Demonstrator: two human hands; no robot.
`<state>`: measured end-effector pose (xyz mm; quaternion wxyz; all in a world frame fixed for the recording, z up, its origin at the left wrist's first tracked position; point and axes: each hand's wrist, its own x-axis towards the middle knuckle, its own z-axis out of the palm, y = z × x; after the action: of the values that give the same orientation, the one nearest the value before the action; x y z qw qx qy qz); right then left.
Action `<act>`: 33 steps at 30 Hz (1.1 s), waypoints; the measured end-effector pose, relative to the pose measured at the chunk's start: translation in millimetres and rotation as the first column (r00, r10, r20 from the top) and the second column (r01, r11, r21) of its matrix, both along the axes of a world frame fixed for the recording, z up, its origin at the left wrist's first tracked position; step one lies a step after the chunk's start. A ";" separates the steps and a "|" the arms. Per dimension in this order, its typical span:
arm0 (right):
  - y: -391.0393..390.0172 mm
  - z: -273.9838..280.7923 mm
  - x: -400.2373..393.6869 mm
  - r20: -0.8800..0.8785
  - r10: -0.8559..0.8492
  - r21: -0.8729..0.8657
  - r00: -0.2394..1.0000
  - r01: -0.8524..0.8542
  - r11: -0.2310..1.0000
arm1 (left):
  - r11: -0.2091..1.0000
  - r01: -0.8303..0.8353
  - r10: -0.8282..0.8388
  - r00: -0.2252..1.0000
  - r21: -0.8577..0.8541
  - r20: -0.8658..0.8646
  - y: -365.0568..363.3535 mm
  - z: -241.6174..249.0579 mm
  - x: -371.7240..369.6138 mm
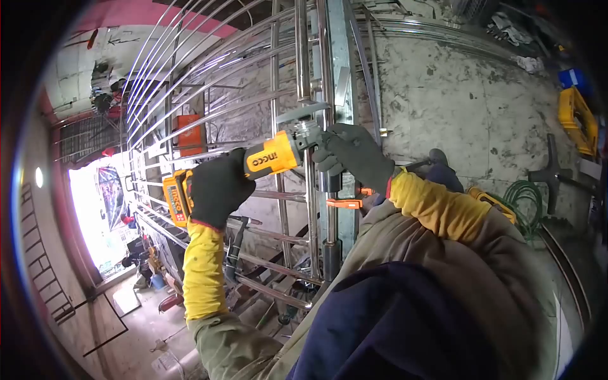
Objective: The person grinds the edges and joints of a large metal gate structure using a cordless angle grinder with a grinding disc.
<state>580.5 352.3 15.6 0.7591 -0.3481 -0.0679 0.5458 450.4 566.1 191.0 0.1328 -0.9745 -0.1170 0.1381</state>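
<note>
Head view: the left gloved hand [218, 185] wraps a cordless angle grinder's [273, 156] body, fingers closed; the right gloved hand [356, 153] grips beside its head. The grinder sits over a shiny metal-tube frame [278, 196] above stained concrete floor [443, 107]. Far right, a yellow crate's [577, 123] contents are unclear.

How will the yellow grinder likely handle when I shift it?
The grinder looks stiff and hard-cased, probably heavy for its size with a metal head and battery pack at opposite ends. Its thin disc seems the part likeliest to chip if knocked.
</note>
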 end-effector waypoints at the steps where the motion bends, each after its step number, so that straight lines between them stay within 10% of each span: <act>1: -1.2 -2.6 0.5 -0.042 -0.015 -0.049 0.999 0.013 0.999 | 1.000 0.011 -0.011 1.000 -0.012 -0.001 0.4 -6.5 2.8; 20: -0.3 24.2 1.1 0.071 -0.015 -0.031 0.997 0.018 0.999 | 1.000 0.007 -0.006 1.000 0.031 -0.017 -2.8 30.0 -3.3; 22: 0.6 7.7 3.4 -0.041 0.033 0.165 0.999 -0.026 0.986 | 1.000 0.017 -0.016 1.000 0.018 -0.017 -4.0 21.5 1.6; 33: -8.0 -20.4 4.1 -0.027 -0.033 -0.171 0.999 0.028 0.985 | 0.996 0.086 -0.086 0.995 0.004 -0.057 1.4 -33.0 19.9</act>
<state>584.7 344.2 -4.8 0.7358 -0.4047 -0.0041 0.5430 470.3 567.5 158.0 0.1449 -0.9739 -0.0715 0.1595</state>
